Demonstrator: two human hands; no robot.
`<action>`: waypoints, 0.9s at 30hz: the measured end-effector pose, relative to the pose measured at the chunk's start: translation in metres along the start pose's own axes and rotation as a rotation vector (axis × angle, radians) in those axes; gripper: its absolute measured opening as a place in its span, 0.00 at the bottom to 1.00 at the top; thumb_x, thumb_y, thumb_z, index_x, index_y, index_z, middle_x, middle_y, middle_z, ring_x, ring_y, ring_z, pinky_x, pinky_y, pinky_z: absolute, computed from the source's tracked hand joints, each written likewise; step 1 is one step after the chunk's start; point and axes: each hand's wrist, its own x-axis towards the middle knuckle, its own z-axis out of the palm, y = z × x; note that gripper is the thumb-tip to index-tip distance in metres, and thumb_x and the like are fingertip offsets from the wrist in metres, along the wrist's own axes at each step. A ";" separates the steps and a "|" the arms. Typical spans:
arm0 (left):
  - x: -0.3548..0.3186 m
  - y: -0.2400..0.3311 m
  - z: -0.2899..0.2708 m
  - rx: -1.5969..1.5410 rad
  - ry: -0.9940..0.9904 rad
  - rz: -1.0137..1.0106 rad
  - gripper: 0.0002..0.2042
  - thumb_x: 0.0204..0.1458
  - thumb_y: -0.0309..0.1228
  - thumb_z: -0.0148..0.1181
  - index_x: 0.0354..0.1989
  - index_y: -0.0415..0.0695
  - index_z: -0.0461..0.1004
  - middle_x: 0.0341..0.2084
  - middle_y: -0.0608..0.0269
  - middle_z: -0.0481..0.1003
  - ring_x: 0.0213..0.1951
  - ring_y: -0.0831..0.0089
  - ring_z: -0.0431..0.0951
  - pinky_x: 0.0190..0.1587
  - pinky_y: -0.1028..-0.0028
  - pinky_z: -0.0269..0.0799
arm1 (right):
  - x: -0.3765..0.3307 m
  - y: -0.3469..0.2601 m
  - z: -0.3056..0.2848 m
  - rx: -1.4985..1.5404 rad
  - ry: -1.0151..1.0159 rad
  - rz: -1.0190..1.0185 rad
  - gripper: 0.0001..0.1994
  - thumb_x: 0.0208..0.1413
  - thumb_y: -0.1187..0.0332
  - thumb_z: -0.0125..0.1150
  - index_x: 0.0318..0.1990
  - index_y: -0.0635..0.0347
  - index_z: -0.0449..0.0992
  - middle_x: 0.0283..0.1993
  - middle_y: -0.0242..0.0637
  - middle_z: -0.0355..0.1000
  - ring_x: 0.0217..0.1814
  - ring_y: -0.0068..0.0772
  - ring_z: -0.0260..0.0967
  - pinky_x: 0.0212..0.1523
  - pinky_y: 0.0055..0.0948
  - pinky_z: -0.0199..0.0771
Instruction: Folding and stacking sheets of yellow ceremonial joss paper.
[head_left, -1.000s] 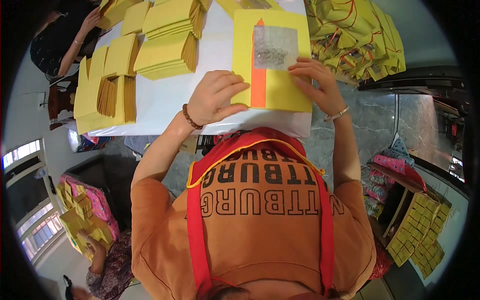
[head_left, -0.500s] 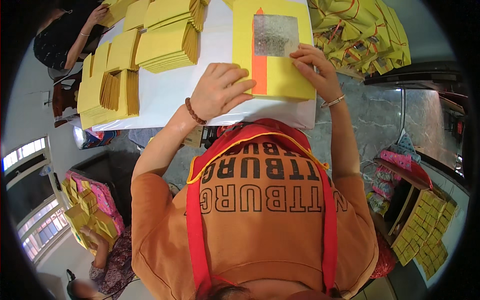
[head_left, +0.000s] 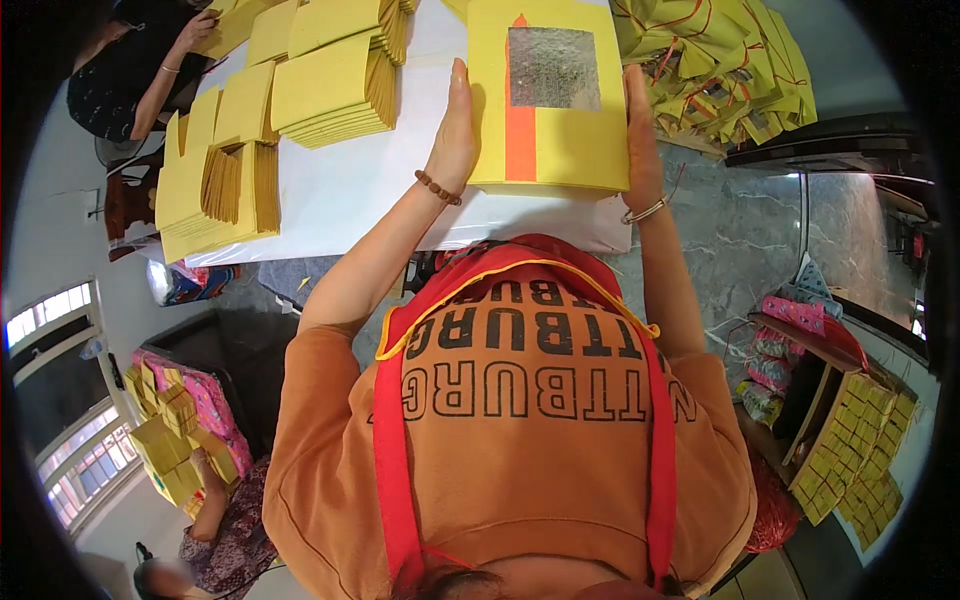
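A thick stack of yellow paper (head_left: 570, 150) lies at the table's near right part. Its top sheet bears an orange strip (head_left: 520, 150) and a silver foil square (head_left: 555, 68). My left hand (head_left: 456, 135) is held on edge along the stack's left side, fingers straight and flat. On the opposite side my right hand (head_left: 642, 140) stands the same way, palm toward the stack, fingers stretched out. The stack sits between the two palms, and neither hand's fingers wrap round it. Whether the left palm touches the paper I cannot tell.
Folded yellow paper bundles (head_left: 335, 90) cover the white table's (head_left: 330, 185) left part. Red-tied yellow bundles (head_left: 730, 70) are heaped beyond its right edge. One person's arm (head_left: 160, 95) reaches in at far left; another person (head_left: 230, 510) handles yellow paper at lower left.
Both hands have left the top sheet and moved outward to the stack's two sides, with their fingers straightened. The stack appears nearly in the same place.
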 end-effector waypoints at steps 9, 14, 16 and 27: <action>0.000 0.003 0.003 0.039 0.006 0.034 0.35 0.54 0.54 0.32 0.62 0.38 0.39 0.63 0.51 0.38 0.64 0.64 0.37 0.63 0.71 0.34 | 0.003 0.007 -0.012 -0.316 -0.105 -0.161 0.26 0.60 0.53 0.25 0.62 0.55 0.50 0.68 0.42 0.34 0.70 0.35 0.27 0.65 0.32 0.28; -0.002 0.006 0.003 0.067 0.015 0.066 0.36 0.54 0.54 0.36 0.62 0.37 0.41 0.62 0.49 0.40 0.64 0.63 0.38 0.63 0.71 0.36 | 0.001 0.005 -0.006 -0.260 -0.060 -0.147 0.26 0.60 0.52 0.24 0.60 0.58 0.54 0.67 0.41 0.37 0.69 0.35 0.31 0.65 0.32 0.30; -0.008 0.018 -0.014 0.468 -0.101 0.367 0.35 0.51 0.53 0.43 0.60 0.41 0.48 0.61 0.48 0.43 0.63 0.61 0.42 0.61 0.68 0.40 | 0.000 0.005 -0.006 -0.166 0.006 -0.089 0.27 0.60 0.52 0.24 0.59 0.61 0.55 0.67 0.39 0.40 0.69 0.35 0.34 0.65 0.32 0.32; -0.026 0.058 -0.019 1.097 -0.487 0.872 0.16 0.40 0.34 0.61 0.39 0.43 0.73 0.39 0.62 0.70 0.40 0.63 0.68 0.42 0.68 0.65 | 0.001 -0.001 -0.030 -0.528 -0.337 -0.211 0.09 0.47 0.66 0.54 0.35 0.57 0.75 0.48 0.32 0.69 0.65 0.39 0.44 0.63 0.38 0.40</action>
